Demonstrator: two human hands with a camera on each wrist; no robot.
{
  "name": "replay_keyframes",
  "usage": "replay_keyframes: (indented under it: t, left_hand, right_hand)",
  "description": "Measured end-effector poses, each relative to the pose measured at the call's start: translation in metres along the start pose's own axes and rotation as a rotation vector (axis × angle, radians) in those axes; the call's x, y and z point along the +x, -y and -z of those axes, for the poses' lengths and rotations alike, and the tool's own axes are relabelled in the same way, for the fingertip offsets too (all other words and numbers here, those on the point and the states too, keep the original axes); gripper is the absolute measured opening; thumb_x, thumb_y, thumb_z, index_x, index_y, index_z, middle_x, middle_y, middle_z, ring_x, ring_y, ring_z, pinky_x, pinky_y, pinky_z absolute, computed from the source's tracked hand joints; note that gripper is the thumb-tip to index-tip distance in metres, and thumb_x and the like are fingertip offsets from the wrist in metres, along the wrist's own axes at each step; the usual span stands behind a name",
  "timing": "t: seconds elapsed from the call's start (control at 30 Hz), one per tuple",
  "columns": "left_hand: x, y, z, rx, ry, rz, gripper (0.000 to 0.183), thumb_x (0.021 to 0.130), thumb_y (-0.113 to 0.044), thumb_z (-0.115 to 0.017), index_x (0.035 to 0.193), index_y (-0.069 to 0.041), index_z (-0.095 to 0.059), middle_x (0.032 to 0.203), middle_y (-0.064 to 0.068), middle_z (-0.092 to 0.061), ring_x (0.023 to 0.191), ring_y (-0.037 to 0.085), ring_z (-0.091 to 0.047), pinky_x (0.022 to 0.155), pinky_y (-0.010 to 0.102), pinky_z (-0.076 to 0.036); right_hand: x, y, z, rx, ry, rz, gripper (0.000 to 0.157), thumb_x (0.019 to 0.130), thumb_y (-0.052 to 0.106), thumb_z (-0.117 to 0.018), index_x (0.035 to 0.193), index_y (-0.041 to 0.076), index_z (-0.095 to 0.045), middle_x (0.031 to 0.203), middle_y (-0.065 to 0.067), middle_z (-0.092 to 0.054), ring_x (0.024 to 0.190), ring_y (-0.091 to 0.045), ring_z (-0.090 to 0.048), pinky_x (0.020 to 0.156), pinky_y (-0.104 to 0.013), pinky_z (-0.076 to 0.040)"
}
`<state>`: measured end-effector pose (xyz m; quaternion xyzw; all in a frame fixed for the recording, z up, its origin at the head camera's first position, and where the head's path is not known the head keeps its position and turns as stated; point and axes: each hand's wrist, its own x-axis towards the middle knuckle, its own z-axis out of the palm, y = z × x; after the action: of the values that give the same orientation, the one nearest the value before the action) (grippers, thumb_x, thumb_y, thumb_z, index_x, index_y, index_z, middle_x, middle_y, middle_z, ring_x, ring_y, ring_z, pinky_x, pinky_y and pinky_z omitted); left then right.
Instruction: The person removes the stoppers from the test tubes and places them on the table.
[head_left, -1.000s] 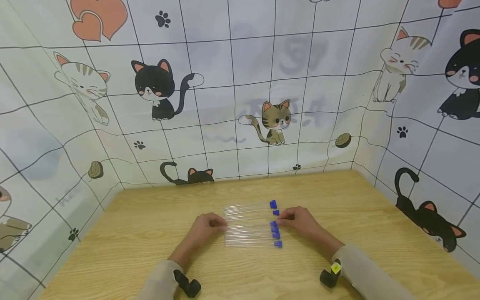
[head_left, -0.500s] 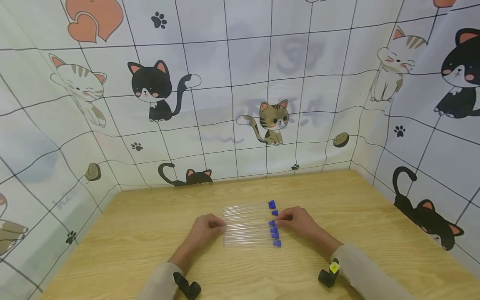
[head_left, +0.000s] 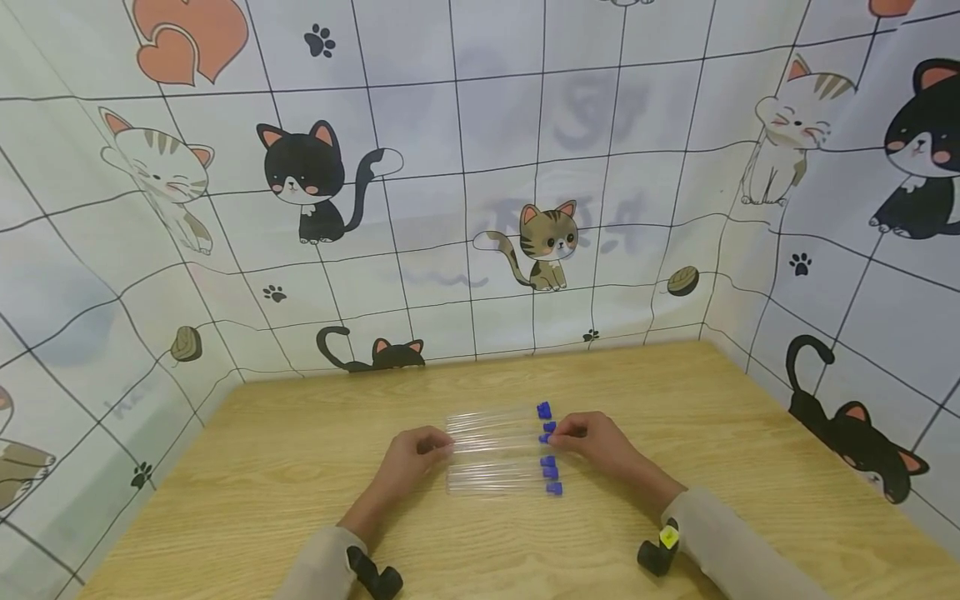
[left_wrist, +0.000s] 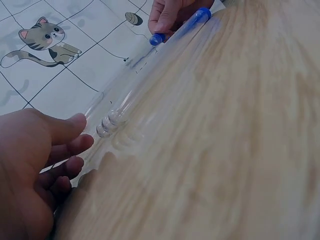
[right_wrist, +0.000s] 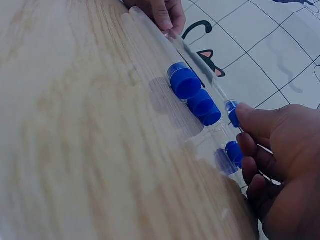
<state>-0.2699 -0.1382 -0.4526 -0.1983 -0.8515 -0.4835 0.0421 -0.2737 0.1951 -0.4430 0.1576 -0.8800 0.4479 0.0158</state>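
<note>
Several clear test tubes with blue caps lie side by side on the wooden table, capped ends to the right. My left hand (head_left: 412,450) pinches the rounded end of one test tube (right_wrist: 202,65) between thumb and fingertips. At its other end, my right hand (head_left: 596,437) pinches the blue cap (right_wrist: 233,116). In the left wrist view this tube sits close over the tabletop. Three more capped tubes (head_left: 495,479) lie together on the near side of it. Beyond it are the farther tubes, with blue caps (head_left: 543,410) at their right ends.
The wooden table (head_left: 300,500) meets a cloth wall (head_left: 427,200) printed with cats and grid lines at the back and sides. Small black cameras (head_left: 375,575) are strapped at both wrists, over beige sleeves (head_left: 735,542).
Both hands have shifted the pinched test tube slightly away from the body, toward the farther tubes. A gap now shows between it and the three near ones.
</note>
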Motion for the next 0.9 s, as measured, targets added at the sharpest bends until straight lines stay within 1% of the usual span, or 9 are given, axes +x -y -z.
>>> replay_keyframes:
  t: [0.03, 0.2, 0.27, 0.33, 0.47, 0.53, 0.73, 0.83, 0.9]
  left_hand:
    - [0.0, -0.0001, -0.0004, -0.009, -0.005, 0.0, 0.013, 0.092, -0.017, -0.066, 0.101, -0.009, -0.07, 0.092, -0.002, -0.067, 0.083, 0.016, -0.059, 0.073, 0.029, -0.047]
    - [0.0004, 0.0, -0.0013, -0.039, -0.037, 0.0, 0.015, 0.093, -0.021, -0.064, 0.103, -0.011, -0.068, 0.093, -0.001, -0.066, 0.076, 0.017, -0.06, 0.066, 0.028, -0.049]
    - [0.0009, -0.0004, -0.0009, -0.046, -0.054, -0.004, 0.015, 0.093, -0.023, -0.064, 0.104, -0.012, -0.068, 0.092, -0.002, -0.066, 0.074, 0.017, -0.06, 0.064, 0.028, -0.049]
    - [0.0014, -0.0015, -0.0005, -0.059, -0.073, -0.013, 0.015, 0.093, -0.023, -0.064, 0.104, -0.013, -0.068, 0.09, -0.002, -0.066, 0.071, 0.019, -0.06, 0.062, 0.028, -0.049]
    - [0.002, -0.005, 0.0002, -0.08, -0.107, -0.031, 0.015, 0.092, -0.02, -0.065, 0.104, -0.01, -0.069, 0.087, -0.003, -0.067, 0.071, 0.02, -0.06, 0.063, 0.027, -0.048]
    - [0.0022, -0.0058, 0.0002, -0.09, -0.113, -0.036, 0.015, 0.092, -0.018, -0.066, 0.104, -0.009, -0.069, 0.088, -0.005, -0.067, 0.072, 0.02, -0.06, 0.062, 0.026, -0.047]
    - [0.0018, -0.0047, 0.0009, -0.154, -0.092, -0.031, 0.02, 0.093, -0.019, -0.064, 0.108, -0.006, -0.066, 0.09, -0.001, -0.069, 0.07, 0.025, -0.06, 0.051, 0.024, -0.044]
    - [0.0013, -0.004, 0.001, -0.168, -0.081, -0.028, 0.022, 0.093, -0.02, -0.064, 0.109, -0.005, -0.066, 0.09, 0.001, -0.069, 0.07, 0.026, -0.059, 0.05, 0.024, -0.044]
    - [0.001, -0.0039, 0.0005, -0.181, -0.073, -0.017, 0.023, 0.092, -0.019, -0.066, 0.11, -0.005, -0.066, 0.09, 0.002, -0.069, 0.069, 0.024, -0.058, 0.049, 0.024, -0.044]
  right_hand:
    - [0.0001, 0.0001, 0.0, 0.022, -0.002, -0.002, 0.015, 0.085, 0.032, -0.072, 0.083, 0.017, -0.07, 0.084, 0.006, -0.065, 0.085, -0.015, -0.056, 0.078, -0.033, -0.045]
    - [0.001, 0.0034, 0.0002, 0.126, -0.006, -0.028, 0.021, 0.086, 0.033, -0.072, 0.086, 0.012, -0.067, 0.082, 0.001, -0.062, 0.073, -0.017, -0.052, 0.061, -0.027, -0.045]
    - [0.0009, 0.0051, 0.0004, 0.159, -0.002, -0.03, 0.021, 0.087, 0.031, -0.071, 0.087, 0.011, -0.066, 0.082, -0.001, -0.06, 0.07, -0.017, -0.051, 0.057, -0.027, -0.044]
    - [0.0006, 0.0065, 0.0009, 0.189, 0.002, -0.018, 0.021, 0.088, 0.029, -0.07, 0.089, 0.008, -0.066, 0.081, -0.002, -0.06, 0.068, -0.018, -0.051, 0.055, -0.027, -0.044]
    - [-0.0007, 0.0082, 0.0018, 0.222, 0.005, 0.0, 0.021, 0.089, 0.026, -0.069, 0.092, 0.006, -0.066, 0.084, -0.004, -0.06, 0.069, -0.021, -0.052, 0.056, -0.03, -0.045]
    - [-0.0009, 0.0082, 0.0019, 0.218, -0.003, 0.01, 0.02, 0.089, 0.026, -0.069, 0.092, 0.006, -0.067, 0.087, -0.004, -0.062, 0.073, -0.02, -0.053, 0.06, -0.03, -0.046]
    - [-0.0007, 0.0083, 0.0023, 0.237, 0.001, 0.054, 0.018, 0.088, 0.025, -0.07, 0.087, 0.008, -0.066, 0.093, -0.003, -0.066, 0.089, -0.019, -0.059, 0.076, -0.03, -0.046]
    - [-0.0007, 0.0086, 0.002, 0.247, 0.0, 0.041, 0.02, 0.087, 0.027, -0.071, 0.088, 0.008, -0.065, 0.093, -0.003, -0.066, 0.09, -0.02, -0.06, 0.077, -0.03, -0.046]
    - [-0.0006, 0.008, 0.0014, 0.235, -0.005, 0.031, 0.023, 0.087, 0.028, -0.071, 0.091, 0.008, -0.063, 0.094, -0.003, -0.065, 0.091, -0.019, -0.06, 0.077, -0.03, -0.046]
